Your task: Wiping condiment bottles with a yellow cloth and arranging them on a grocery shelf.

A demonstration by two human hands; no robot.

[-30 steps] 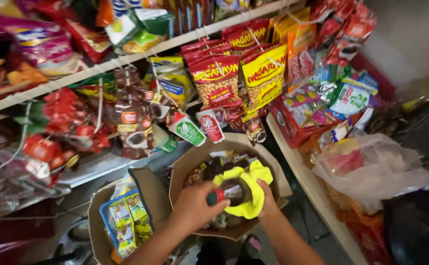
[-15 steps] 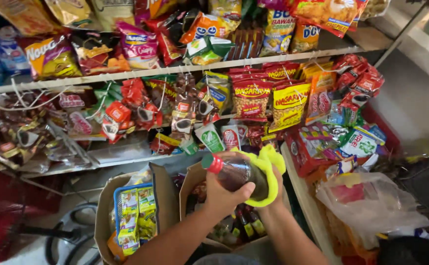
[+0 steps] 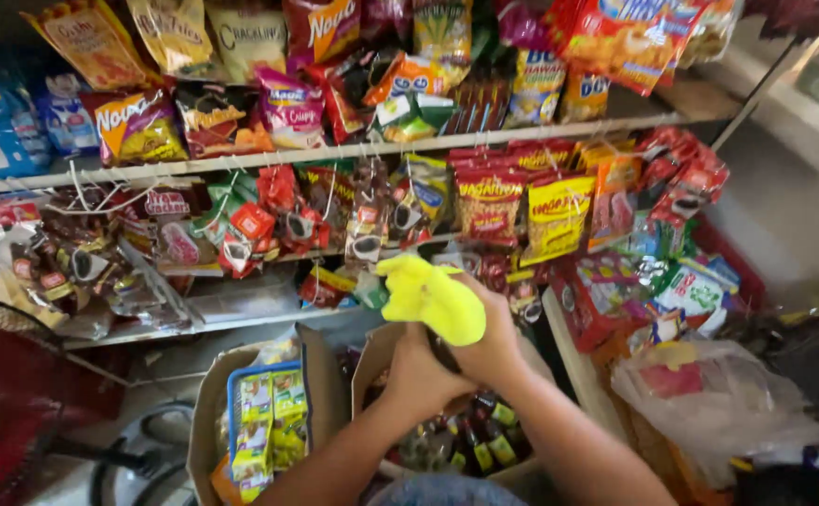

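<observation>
Both my hands, left [image 3: 419,375] and right [image 3: 489,342], grasp the yellow cloth [image 3: 433,298] at frame centre, clenched; the hidden bottle could slip into the box [image 3: 372,365].

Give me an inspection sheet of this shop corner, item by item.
Surface: nothing seen; the hands work over an open cardboard box on the floor.
Job's things: yellow cloth held over a dark bottle that is mostly hidden; more small bottles in the box.
Clutter: second box with yellow-green packets; clear plastic bag.
Hands: left hand and right hand close together at the cloth, fingers closed.
Cables: dark hose or cable coiled on the floor.
Surroundings: shelves of snack bags, hanging sachets, red fan.
</observation>
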